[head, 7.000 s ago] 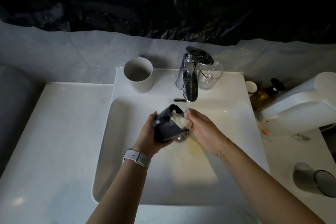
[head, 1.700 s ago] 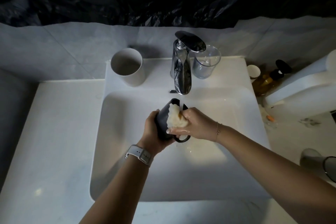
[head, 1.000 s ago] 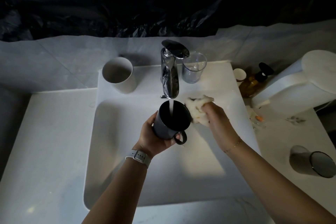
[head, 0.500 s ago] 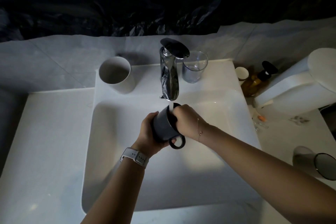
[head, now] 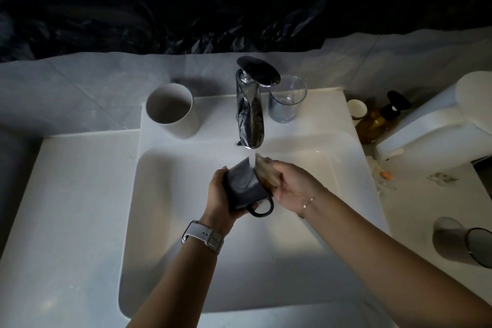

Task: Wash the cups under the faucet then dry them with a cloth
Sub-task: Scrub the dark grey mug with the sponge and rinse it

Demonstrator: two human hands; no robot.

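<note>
faucet [head: 250, 120] overhead, white cup [head: 173, 110] left, basin [head: 173, 261] open

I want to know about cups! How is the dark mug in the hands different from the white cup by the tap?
The dark mug is tipped under the running water; the white cup stands upright on the sink's ledge. The dark mug has a loop handle; the white cup shows none. The left hand grips the dark mug; nobody touches the white cup.

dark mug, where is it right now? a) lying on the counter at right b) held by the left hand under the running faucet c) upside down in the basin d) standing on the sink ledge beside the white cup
b: the left hand grips the dark mug over the basin, with water from the faucet falling onto it.
</note>
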